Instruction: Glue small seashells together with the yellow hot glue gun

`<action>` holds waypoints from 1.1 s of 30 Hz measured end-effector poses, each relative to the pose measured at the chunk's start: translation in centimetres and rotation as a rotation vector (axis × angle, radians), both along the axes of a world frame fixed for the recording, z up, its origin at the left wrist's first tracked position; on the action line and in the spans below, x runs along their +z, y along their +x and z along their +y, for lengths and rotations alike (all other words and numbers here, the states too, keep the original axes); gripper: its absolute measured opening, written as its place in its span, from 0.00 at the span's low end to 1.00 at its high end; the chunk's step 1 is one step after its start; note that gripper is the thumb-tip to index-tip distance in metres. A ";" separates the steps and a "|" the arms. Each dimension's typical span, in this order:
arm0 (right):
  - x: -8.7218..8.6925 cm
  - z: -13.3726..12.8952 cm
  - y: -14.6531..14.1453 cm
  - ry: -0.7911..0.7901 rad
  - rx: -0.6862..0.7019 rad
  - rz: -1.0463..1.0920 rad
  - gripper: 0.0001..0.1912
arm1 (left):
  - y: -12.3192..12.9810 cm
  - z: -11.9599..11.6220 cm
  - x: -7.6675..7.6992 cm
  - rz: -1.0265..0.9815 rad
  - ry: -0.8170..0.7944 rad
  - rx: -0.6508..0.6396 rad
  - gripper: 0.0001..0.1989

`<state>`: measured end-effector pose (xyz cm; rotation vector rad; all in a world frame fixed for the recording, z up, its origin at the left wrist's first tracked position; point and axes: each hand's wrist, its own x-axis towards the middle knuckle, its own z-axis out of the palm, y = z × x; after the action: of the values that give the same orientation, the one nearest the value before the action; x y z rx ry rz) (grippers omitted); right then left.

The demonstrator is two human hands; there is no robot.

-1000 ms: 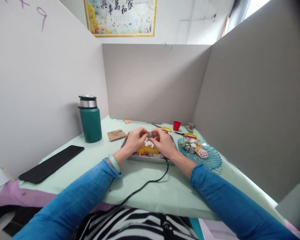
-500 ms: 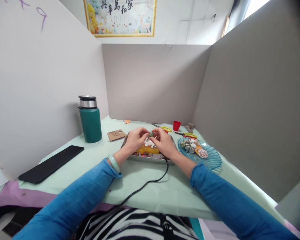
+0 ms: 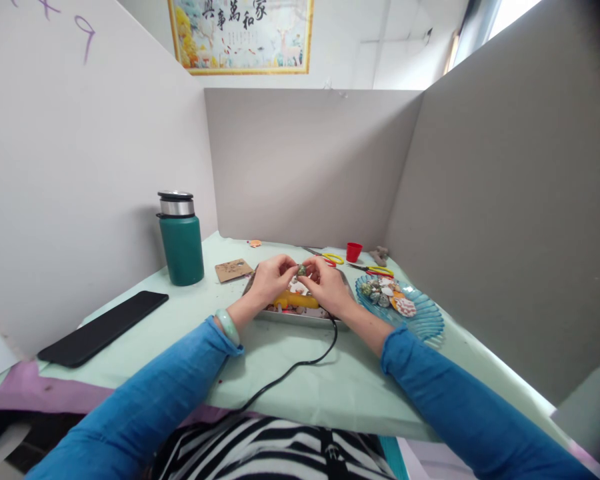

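Note:
A small green mottled shell [image 3: 301, 270] is pinched between the fingertips of my left hand [image 3: 274, 275] and my right hand [image 3: 325, 283]. Both hands hover over a shallow metal tray [image 3: 300, 320]. In the tray lies a yellow glue gun [image 3: 297, 301], its black cord [image 3: 300, 363] running toward me over the table. Small pale and reddish pieces show in the tray around it, partly hidden by my hands. To the right of my right hand, a blue scalloped glass plate [image 3: 427, 320] holds several shells [image 3: 387, 293].
A green bottle [image 3: 181, 243] and a long black flat object [image 3: 105, 328] are on the left. A brown card [image 3: 233, 270] lies left of the tray. Behind are scissors [image 3: 333, 258], pliers-like tools [image 3: 377, 271], a red cup [image 3: 354, 252] and a grey lump [image 3: 379, 255]. Grey panels [image 3: 310, 167] enclose the table.
The small shell has turned slightly between my fingertips and shows a little more of its surface. My hands and everything else stay almost where they were.

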<state>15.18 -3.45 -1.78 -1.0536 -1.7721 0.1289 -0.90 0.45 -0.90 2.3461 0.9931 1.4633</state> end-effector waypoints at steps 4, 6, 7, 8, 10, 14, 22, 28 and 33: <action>0.0 0.0 0.0 -0.005 0.009 0.016 0.11 | 0.1 -0.2 0.1 0.007 0.002 -0.001 0.07; 0.1 0.0 0.0 -0.017 0.010 0.027 0.11 | 0.1 -0.4 0.2 0.014 0.008 -0.009 0.08; 0.1 0.0 0.0 -0.024 0.010 0.036 0.11 | 0.1 -0.5 0.3 0.012 0.016 -0.013 0.08; 0.1 0.1 0.0 -0.035 0.014 0.049 0.11 | 0.1 -0.5 0.3 0.004 0.029 -0.012 0.08; 0.1 0.3 0.0 -0.068 0.035 0.100 0.12 | 0.0 -0.2 0.3 -0.038 0.051 0.006 0.09; 0.0 0.9 0.3 -0.150 0.133 0.231 0.13 | -0.1 0.8 -0.1 -0.125 -0.058 0.003 0.10; -0.2 1.6 0.5 -0.235 0.299 0.332 0.15 | 0.1 1.1 -0.4 -0.172 -0.280 -0.328 0.17; -0.2 1.4 0.4 -0.264 0.309 0.305 0.14 | 0.1 1.0 -0.4 -0.146 -0.273 -0.341 0.18; 0.0 1.3 0.4 -0.337 0.336 0.337 0.14 | 0.0 1.2 -0.6 -0.122 -0.279 -0.338 0.18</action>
<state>15.57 -2.13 -1.78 -0.8922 -1.6320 0.7907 -0.92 1.63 -1.45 2.0745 0.6776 1.2321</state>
